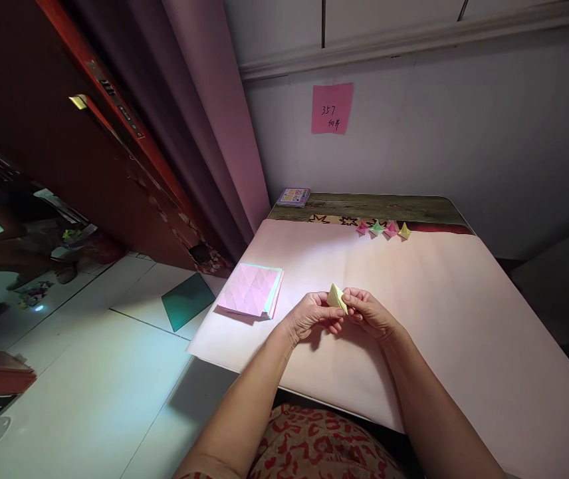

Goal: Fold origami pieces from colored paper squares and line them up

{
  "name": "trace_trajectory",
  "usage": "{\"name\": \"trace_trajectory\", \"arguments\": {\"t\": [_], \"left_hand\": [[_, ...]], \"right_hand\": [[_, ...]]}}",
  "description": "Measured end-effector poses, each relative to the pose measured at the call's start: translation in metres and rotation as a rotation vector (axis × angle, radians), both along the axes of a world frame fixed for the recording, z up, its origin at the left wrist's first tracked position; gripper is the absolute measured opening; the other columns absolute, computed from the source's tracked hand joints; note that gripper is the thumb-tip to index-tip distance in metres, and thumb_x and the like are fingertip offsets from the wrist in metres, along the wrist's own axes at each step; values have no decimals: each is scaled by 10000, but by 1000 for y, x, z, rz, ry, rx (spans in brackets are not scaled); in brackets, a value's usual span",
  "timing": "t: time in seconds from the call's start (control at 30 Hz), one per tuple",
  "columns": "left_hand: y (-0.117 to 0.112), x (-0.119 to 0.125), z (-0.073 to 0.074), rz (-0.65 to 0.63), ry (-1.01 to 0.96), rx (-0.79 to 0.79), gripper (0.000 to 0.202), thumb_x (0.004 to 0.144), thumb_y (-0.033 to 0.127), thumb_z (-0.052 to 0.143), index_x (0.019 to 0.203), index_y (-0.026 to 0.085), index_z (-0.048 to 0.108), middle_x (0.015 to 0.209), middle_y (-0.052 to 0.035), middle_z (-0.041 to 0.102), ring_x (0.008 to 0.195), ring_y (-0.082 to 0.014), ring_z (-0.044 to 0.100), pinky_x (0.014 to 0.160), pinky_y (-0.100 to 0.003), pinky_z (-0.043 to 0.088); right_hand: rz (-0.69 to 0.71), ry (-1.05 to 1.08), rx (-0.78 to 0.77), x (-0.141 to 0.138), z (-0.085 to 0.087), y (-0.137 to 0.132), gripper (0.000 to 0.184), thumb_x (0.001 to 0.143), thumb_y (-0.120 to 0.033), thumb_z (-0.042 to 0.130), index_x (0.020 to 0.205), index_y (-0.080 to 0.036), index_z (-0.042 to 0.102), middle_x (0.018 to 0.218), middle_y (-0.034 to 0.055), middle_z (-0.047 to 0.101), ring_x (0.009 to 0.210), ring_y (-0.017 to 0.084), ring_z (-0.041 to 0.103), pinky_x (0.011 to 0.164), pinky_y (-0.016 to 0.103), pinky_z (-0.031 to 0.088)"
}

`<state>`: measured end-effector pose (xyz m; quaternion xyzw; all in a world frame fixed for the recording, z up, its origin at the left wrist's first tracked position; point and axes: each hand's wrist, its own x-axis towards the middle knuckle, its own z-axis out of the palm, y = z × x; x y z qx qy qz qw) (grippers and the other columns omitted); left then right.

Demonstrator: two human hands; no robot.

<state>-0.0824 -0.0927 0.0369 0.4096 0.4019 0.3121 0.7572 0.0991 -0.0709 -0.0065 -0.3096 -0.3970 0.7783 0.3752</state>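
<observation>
A small folded piece of yellow paper is held up between both hands, just above the pale table covering. My left hand pinches its lower left side, thumb in front and fingers curled behind. On its right edge, my right hand closes with thumb and fingertips. The fold looks diamond-shaped, and its lower part is partly covered by the thumbs. To the left lies a stack of paper squares, with a creased pink sheet on top.
Several folded paper pieces in pink, green and yellow line the far side of the table covering. A small printed pack sits at the back left corner. A green sheet lies on the tiled floor. A person sits at far left.
</observation>
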Motion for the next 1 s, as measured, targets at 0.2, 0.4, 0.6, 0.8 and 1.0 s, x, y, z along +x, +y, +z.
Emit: {"name": "trace_trajectory", "arguments": {"t": [0.2, 0.4, 0.6, 0.8, 1.0], "left_hand": [[2, 0, -7, 82, -43, 9, 459, 563, 289, 888, 918, 88, 679, 763, -48, 685, 587, -117, 647, 549, -218, 528], [3, 1, -14, 158, 19, 81, 441, 592, 269, 857, 918, 92, 619, 703, -32, 665, 550, -118, 637, 523, -218, 519], [3, 4, -17, 260, 99, 147, 801, 599, 175, 820, 1310, 142, 451, 682, 27, 646, 508, -122, 626, 492, -229, 509], [2, 3, -17, 230, 183, 67, 578, 603, 273, 844, 1087, 131, 562, 736, -38, 688, 544, -139, 658, 437, -187, 455], [3, 3, -14, 287, 240, 2, 435, 737, 544, 713, 837, 134, 609, 674, -56, 677, 546, -147, 668, 492, -225, 516]], "right_hand": [[-55, -51, 24, -1, 4, -1, 349, 742, -447, 790, 676, -178, 578, 530, -55, 515, 460, 56, 375, 460, 214, 240], [-134, -143, 82, -6, 6, -3, 375, 669, -458, 836, 726, -190, 580, 607, -41, 573, 529, 88, 454, 518, 234, 318], [-216, -219, 130, -10, 8, -3, 396, 649, -475, 837, 794, -197, 595, 632, -39, 585, 555, 100, 483, 537, 241, 360], [-270, -237, 155, -11, 3, -2, 521, 662, -441, 831, 1077, -202, 625, 717, -25, 633, 578, 101, 493, 557, 242, 390], [-246, -233, 177, -12, 3, -2, 496, 681, -458, 821, 1058, -196, 635, 724, -12, 642, 590, 117, 528, 580, 257, 422]]}}
